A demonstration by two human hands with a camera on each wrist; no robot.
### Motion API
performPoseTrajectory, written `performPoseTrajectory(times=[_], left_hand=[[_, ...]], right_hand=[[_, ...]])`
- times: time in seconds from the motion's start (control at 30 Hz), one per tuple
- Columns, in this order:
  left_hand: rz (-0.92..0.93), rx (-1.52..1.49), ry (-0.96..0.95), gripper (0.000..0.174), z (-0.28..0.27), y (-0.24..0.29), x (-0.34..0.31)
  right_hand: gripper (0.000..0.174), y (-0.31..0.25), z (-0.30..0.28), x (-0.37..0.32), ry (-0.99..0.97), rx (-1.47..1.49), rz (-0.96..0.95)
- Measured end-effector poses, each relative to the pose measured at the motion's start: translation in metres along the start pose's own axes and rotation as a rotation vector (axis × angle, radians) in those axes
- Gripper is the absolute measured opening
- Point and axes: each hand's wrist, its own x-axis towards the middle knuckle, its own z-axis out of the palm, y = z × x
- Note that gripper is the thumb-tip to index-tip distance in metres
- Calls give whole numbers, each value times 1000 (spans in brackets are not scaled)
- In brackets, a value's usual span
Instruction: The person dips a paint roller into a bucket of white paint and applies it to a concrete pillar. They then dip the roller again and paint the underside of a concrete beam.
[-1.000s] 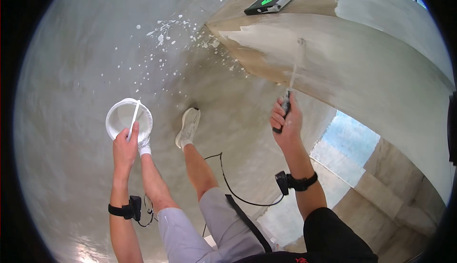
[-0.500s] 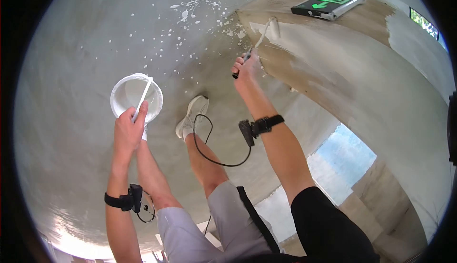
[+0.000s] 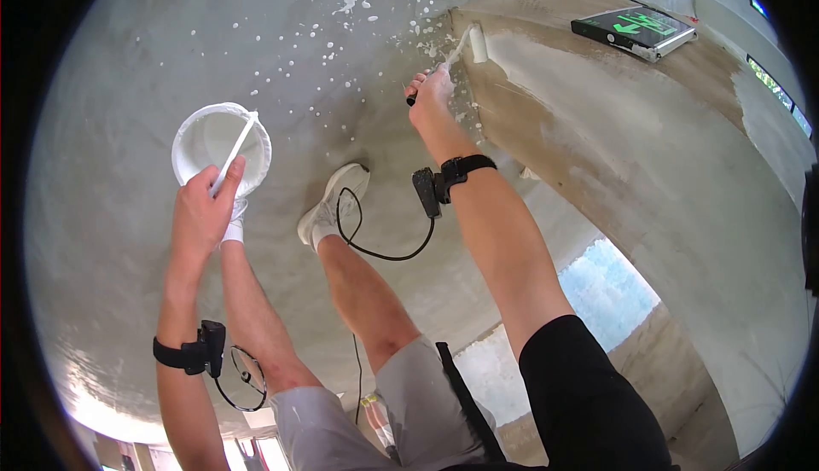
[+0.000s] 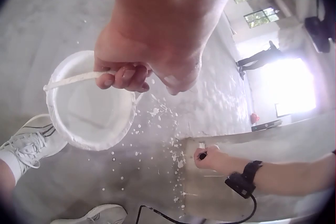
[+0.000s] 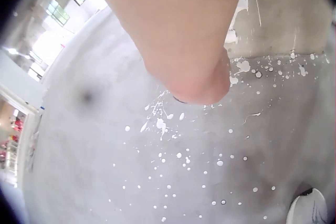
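In the head view my left hand (image 3: 203, 211) grips the white handle (image 3: 236, 145) of a white bucket (image 3: 181, 162), which hangs with its opening facing up. The left wrist view shows the fingers curled round that handle, over the bucket's whitish inside. My right hand (image 3: 432, 94) holds a paint roller (image 3: 479, 44) by its dark grip. The roller's white sleeve lies against the brownish wall (image 3: 520, 100), close to its left end, beside a pale painted area. In the right wrist view the back of the hand hides most of the roller.
White paint drops (image 3: 350, 0) spot the grey floor by the wall's end. A green-lit exit sign (image 3: 636, 29) sits on the wall. A black cable (image 3: 388, 257) loops from the right wrist camera past a shoe (image 3: 337, 202). Another person (image 4: 260, 57) stands far back.
My right hand has moved the roller leftward along the wall to near its end. The bucket hangs higher in the view, still in my left hand; the head view has also shifted.
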Motion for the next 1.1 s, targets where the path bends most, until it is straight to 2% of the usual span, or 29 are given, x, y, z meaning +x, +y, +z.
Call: performPoseTrajectory(times=[0.23, 0.3, 0.43, 0.6, 0.67, 0.77, 1.1], left_hand=[[-3, 32, -22, 65, -3, 10, -5], [45, 28, -15, 64, 0, 12, -11], [94, 28, -40, 63, -3, 26, -24], [158, 81, -67, 63, -7, 46, -42], [205, 102, -67, 63, -6, 49, -53], [287, 133, -58, 62, -3, 50, -65], [388, 197, -17, 61, -3, 54, -97]], right_hand=[[40, -26, -6, -46, 14, 35, -38], [38, -35, -15, -66, 43, 45, -36], [38, -52, -36, -104, -29, 106, -46], [38, -79, -80, -169, -36, 113, -88], [38, -86, -104, -201, -120, 135, -120], [38, -95, -141, -241, -133, 150, -155], [40, -104, -241, -348, -73, 353, -234]])
